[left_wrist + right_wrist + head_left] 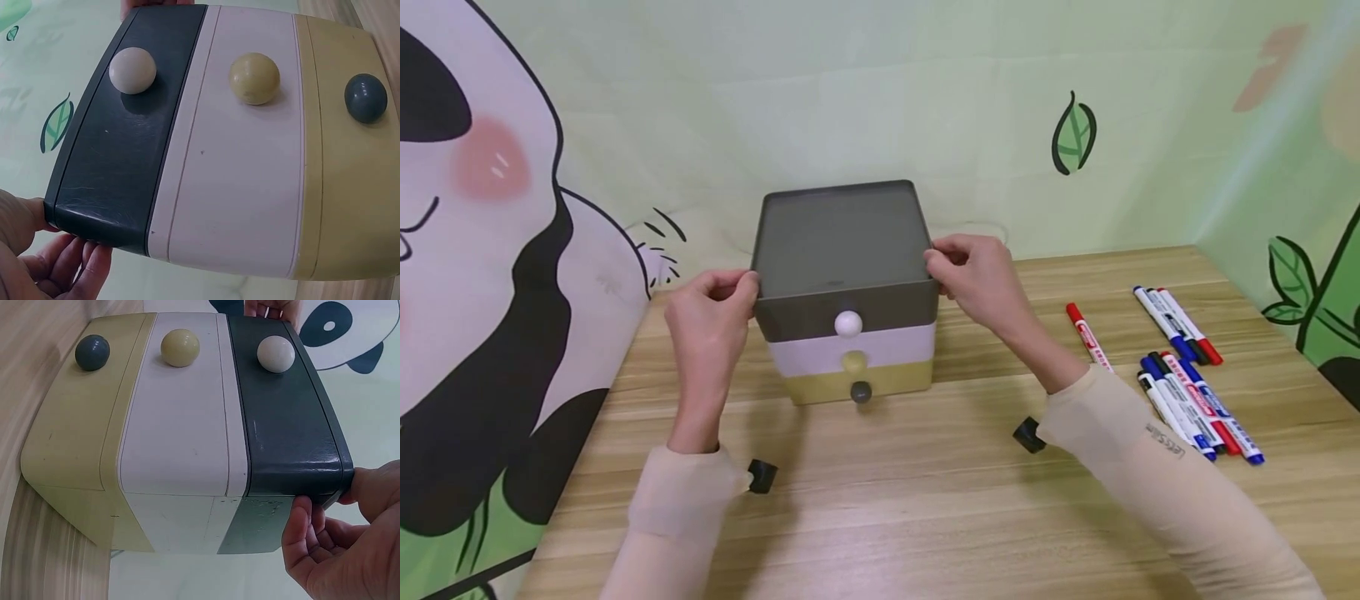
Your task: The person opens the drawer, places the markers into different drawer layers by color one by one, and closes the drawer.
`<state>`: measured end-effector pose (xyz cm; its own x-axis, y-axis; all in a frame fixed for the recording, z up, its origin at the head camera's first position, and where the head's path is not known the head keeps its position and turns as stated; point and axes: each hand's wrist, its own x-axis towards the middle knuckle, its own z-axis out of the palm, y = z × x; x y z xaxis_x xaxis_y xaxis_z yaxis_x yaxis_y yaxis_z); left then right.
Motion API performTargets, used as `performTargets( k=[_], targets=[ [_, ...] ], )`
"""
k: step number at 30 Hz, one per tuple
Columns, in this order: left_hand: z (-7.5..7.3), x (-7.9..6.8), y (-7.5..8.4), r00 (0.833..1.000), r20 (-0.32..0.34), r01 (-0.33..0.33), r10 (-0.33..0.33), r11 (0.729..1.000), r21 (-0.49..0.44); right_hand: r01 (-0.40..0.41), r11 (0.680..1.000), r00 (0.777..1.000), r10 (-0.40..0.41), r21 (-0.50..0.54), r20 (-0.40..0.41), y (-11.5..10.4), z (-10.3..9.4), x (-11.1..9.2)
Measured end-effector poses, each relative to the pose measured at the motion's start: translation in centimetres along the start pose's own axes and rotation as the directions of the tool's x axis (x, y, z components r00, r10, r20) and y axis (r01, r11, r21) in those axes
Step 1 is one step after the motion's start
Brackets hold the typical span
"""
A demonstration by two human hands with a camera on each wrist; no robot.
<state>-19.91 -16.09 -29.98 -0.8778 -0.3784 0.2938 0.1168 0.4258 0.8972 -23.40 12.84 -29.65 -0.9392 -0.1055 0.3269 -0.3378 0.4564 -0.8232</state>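
Note:
A three-tier drawer organizer stands on the table with its front toward me. Its dark grey top tier has a white knob. The pale middle tier has a yellow knob, and the yellow bottom tier a dark grey knob. My left hand pinches the top tier's left edge, thumb at the rim and fingers against the side. On the opposite edge, my right hand grips the same tier between thumb and curled fingers. All three drawer fronts look closed.
To the right lie several whiteboard markers in a group, with a smaller group of markers behind them. One red-capped marker lies apart, partly behind my right sleeve. A printed cloth backdrop hangs behind the wooden table.

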Motion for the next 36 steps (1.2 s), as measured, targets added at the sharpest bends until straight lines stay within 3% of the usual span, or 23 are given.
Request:
performTargets(
  k=[14,22,32,36],
  targets=[
    [2.0,-0.5,0.8,0.998,0.006,-0.055,0.055,0.997,0.057,-0.030,0.999,0.999,0.029,-0.021,-0.025,1.0,-1.9,-0.4],
    [3.4,-0.5,1.1,0.997,0.002,-0.082,0.082,0.996,0.042,-0.049,0.998,0.998,0.048,-0.031,-0.038,1.4,-3.2,-0.4],
    [5.3,-0.9,1.8,0.974,-0.021,-0.223,0.224,0.973,0.058,-0.068,0.997,0.995,0.065,-0.037,-0.070,2.3,-4.8,-0.4],
    [5.9,-1.2,1.8,0.969,-0.027,-0.242,0.244,0.969,0.048,-0.079,0.996,0.994,0.076,-0.040,-0.076,2.8,-5.3,-0.6]
  ],
)
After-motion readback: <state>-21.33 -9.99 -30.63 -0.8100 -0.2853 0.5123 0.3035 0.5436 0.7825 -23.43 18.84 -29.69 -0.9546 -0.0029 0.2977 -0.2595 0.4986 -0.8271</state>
